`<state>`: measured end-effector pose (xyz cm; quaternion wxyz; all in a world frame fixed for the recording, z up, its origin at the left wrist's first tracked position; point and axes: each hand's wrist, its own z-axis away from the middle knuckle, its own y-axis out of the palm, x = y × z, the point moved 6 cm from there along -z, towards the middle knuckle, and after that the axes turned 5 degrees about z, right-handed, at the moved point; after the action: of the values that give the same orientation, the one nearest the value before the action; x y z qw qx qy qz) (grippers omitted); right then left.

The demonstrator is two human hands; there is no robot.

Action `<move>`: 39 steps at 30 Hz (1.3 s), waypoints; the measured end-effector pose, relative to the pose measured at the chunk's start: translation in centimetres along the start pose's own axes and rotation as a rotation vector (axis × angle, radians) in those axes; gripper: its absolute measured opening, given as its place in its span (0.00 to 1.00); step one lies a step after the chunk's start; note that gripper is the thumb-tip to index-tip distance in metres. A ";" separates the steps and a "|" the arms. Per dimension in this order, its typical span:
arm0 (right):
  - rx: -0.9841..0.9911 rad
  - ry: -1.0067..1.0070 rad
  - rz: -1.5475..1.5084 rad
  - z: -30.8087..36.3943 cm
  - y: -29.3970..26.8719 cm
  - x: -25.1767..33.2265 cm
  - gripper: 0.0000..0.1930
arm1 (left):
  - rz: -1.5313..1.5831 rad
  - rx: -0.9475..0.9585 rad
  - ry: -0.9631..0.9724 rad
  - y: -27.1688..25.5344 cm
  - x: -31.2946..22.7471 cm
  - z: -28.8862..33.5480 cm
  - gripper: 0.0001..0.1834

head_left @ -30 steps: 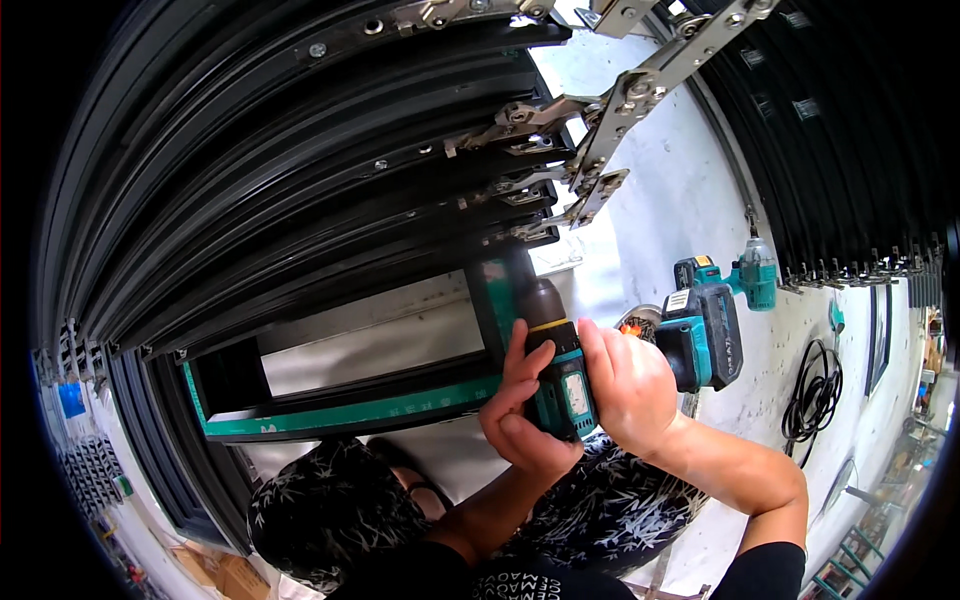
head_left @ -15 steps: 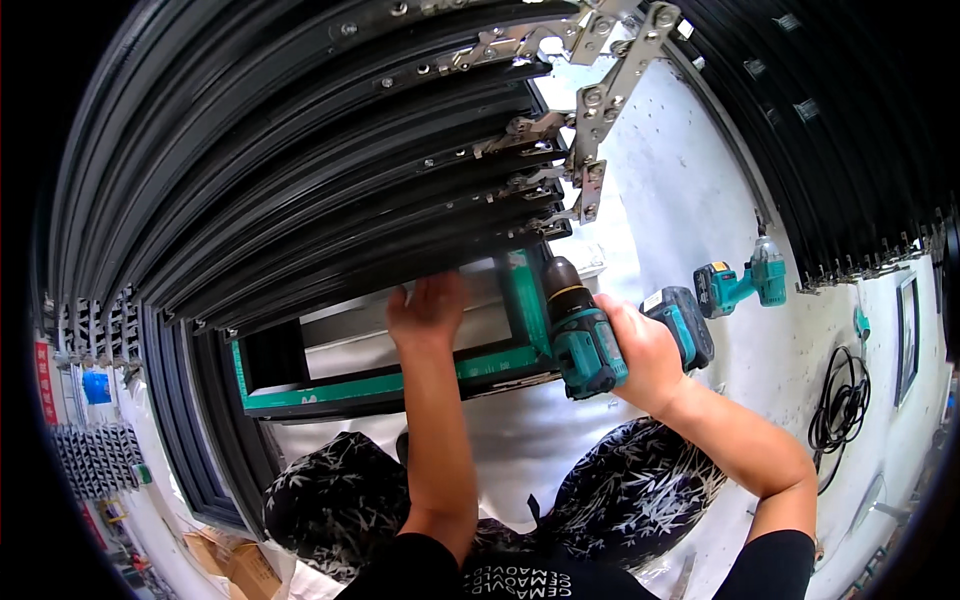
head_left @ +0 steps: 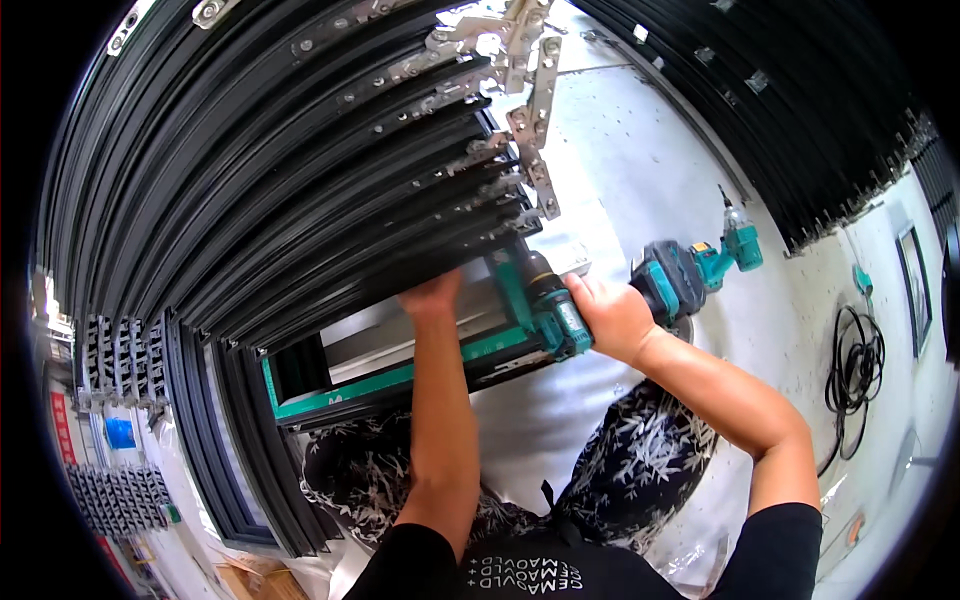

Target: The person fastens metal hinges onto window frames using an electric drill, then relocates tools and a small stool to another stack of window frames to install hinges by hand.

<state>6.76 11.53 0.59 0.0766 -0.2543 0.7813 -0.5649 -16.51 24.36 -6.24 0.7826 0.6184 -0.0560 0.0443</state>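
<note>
My right hand (head_left: 615, 318) is closed around the handle of a teal and black cordless drill (head_left: 562, 318). Its chuck points toward the stack of long black frames (head_left: 330, 170), beside one corner of a frame with green tape (head_left: 400, 388). The drill's battery shows beyond my knuckles. My left hand (head_left: 433, 294) reaches over the green-taped frame and in beneath the lowest black frame of the stack. Its fingers are hidden there, so their grip cannot be seen. Metal hinge arms (head_left: 535, 130) stick out at the stack's right end.
A second teal tool, an impact driver (head_left: 740, 242), rests on the pale floor (head_left: 640, 130) to the right. Another stack of black frames (head_left: 790, 110) stands far right. A coiled black cable (head_left: 850, 370) lies at right. Black frames (head_left: 225, 440) stand upright at left.
My left hand has gone farther in beneath the stack, hiding its fingers. The drill in my right hand sits closer to the green-taped frame's corner. The whole view has shifted somewhat.
</note>
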 end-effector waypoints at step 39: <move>-0.010 -0.009 0.284 -0.7 -1.1 1.0 0.16 | -0.035 -0.019 -0.009 -1.7 -0.3 -0.3 0.31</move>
<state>5.93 11.44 1.99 0.1581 -0.1441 0.8118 -0.5433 -16.60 24.27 -8.00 0.7889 0.6119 -0.0494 0.0272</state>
